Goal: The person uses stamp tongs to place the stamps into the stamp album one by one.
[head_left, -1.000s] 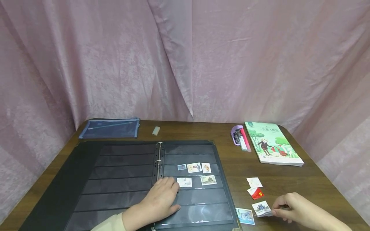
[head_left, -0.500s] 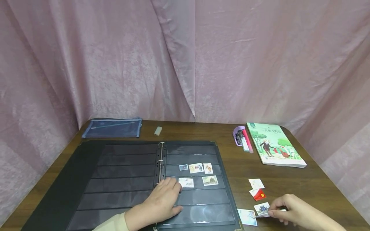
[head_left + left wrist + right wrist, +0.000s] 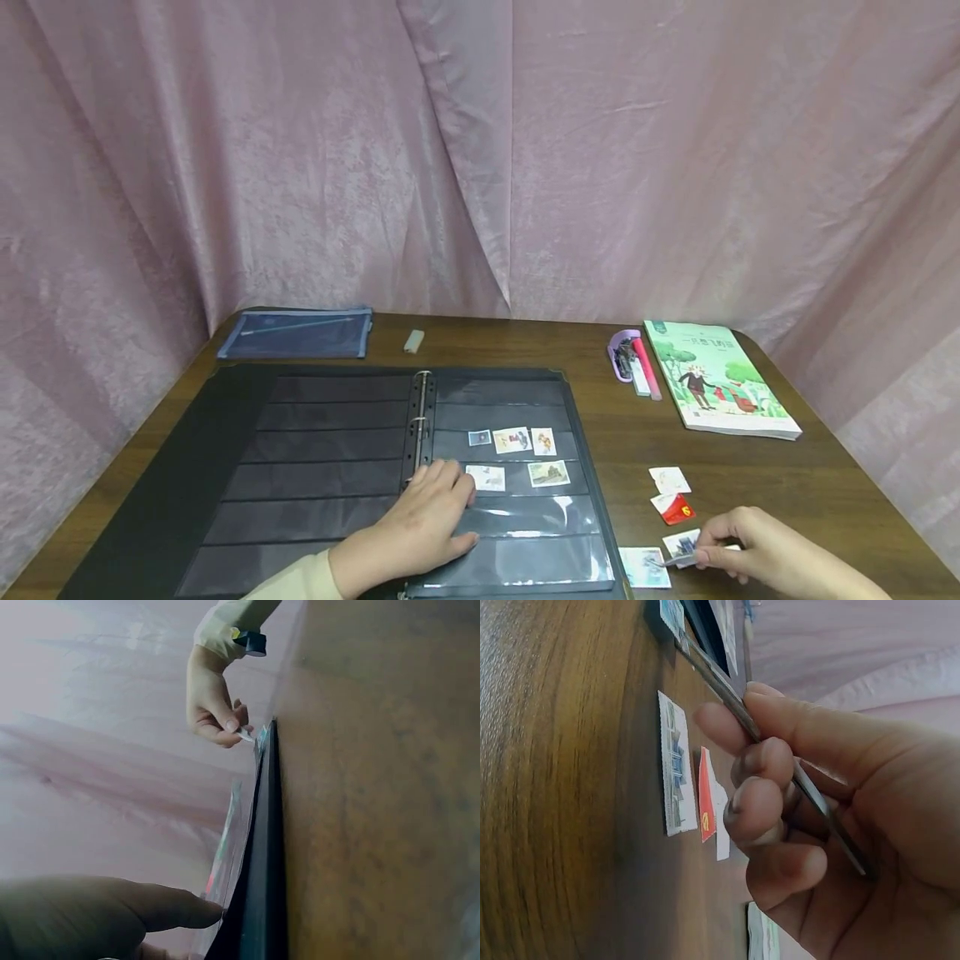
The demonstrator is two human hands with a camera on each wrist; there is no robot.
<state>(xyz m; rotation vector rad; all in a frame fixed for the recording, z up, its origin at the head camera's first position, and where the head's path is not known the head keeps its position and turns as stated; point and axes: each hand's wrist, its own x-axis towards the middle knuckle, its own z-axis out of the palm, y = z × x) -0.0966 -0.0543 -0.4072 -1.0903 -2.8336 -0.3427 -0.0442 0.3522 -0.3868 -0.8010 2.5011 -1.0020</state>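
Note:
My right hand (image 3: pixel 753 546) pinches metal tweezers (image 3: pixel 731 697) between thumb and fingers. Their tips meet the right edge of a blue stamp (image 3: pixel 641 568) lying by the album's lower right corner. Close to that hand, a stamp with a building picture (image 3: pixel 675 765) lies on the table, partly covered by the tweezers in the head view. Beyond it are a red-and-white stamp (image 3: pixel 675 507) and a pale one (image 3: pixel 670 480). My left hand (image 3: pixel 423 525) lies with fingers extended on the open black stamp album (image 3: pixel 517 517), near its ring spine. Several stamps, such as a landscape one (image 3: pixel 549 473), sit in the right page's strips.
A green illustrated book (image 3: pixel 720 383) stands at the back right, with a purple tape-like holder and a pink pen (image 3: pixel 647 367) left of it. Along the back are a blue mesh pouch (image 3: pixel 296 335) and an eraser (image 3: pixel 413 341). Pink curtains (image 3: pixel 360 167) hang behind the wooden table.
My right hand has moved slightly left, bringing the tweezers' tips to the blue stamp's edge. The left hand stays on the album. The head view has shifted a little.

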